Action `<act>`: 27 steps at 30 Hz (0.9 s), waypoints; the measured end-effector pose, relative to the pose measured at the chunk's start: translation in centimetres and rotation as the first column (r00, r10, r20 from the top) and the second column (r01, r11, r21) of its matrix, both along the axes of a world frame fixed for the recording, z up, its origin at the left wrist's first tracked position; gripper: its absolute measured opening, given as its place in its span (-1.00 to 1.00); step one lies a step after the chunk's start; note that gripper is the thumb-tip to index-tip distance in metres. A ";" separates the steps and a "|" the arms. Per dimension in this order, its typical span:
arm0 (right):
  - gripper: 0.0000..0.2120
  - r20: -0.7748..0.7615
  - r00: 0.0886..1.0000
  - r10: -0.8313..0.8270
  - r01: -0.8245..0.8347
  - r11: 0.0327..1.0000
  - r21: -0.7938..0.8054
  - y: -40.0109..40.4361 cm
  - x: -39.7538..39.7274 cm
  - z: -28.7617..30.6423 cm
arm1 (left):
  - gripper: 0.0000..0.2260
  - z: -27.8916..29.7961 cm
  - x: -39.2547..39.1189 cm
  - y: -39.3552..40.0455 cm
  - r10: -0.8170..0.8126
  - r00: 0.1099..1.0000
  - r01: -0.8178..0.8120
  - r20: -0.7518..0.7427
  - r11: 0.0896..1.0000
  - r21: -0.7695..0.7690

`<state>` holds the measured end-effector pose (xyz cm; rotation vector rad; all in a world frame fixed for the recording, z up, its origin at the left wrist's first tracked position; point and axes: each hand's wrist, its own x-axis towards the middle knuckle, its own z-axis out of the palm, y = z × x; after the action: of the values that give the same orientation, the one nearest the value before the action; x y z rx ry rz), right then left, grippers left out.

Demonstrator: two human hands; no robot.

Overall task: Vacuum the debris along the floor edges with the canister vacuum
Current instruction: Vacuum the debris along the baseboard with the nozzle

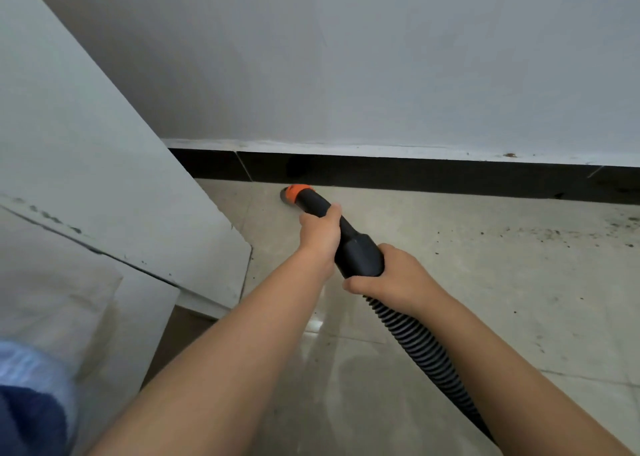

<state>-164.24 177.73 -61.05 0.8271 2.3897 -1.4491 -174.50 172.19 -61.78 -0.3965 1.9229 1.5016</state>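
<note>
A black vacuum nozzle (356,251) with an orange tip (296,191) points at the floor where the beige tiles meet the black baseboard (415,175). My left hand (318,236) grips the front of the nozzle just behind the orange tip. My right hand (394,281) grips its wider rear end, where the ribbed black hose (426,348) runs back to the lower right. Dark debris (571,236) lies scattered on the tiles to the right, near the baseboard. The canister itself is out of view.
A white panel (121,196) leans or stands at the left, its lower corner close to the nozzle tip. A grey-white wall (381,75) rises above the baseboard. Blue cloth (31,396) shows at the bottom left corner.
</note>
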 end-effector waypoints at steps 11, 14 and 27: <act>-0.68 0.030 0.990 0.141 -0.142 0.989 0.038 -0.3 -1.9 0.7 | -0.55 0.0 -1.4 -1.1 0.104 0.995 -0.104 -0.014 0.994 -0.045; -0.66 -0.007 0.989 0.150 -0.150 0.989 -0.001 -1.6 -4.4 -0.4 | -0.57 -0.4 -4.2 -2.5 0.127 0.991 -0.130 -0.043 0.988 -0.085; -0.73 -0.028 0.986 0.164 -0.167 0.979 -0.117 -1.9 -7.1 -1.1 | -0.60 -0.9 -6.8 -3.7 0.275 0.961 -0.275 0.006 0.961 0.020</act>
<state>-171.38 175.84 -62.17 0.5745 2.2971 -1.5207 -181.26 168.48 -62.68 -0.6795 1.9076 1.6929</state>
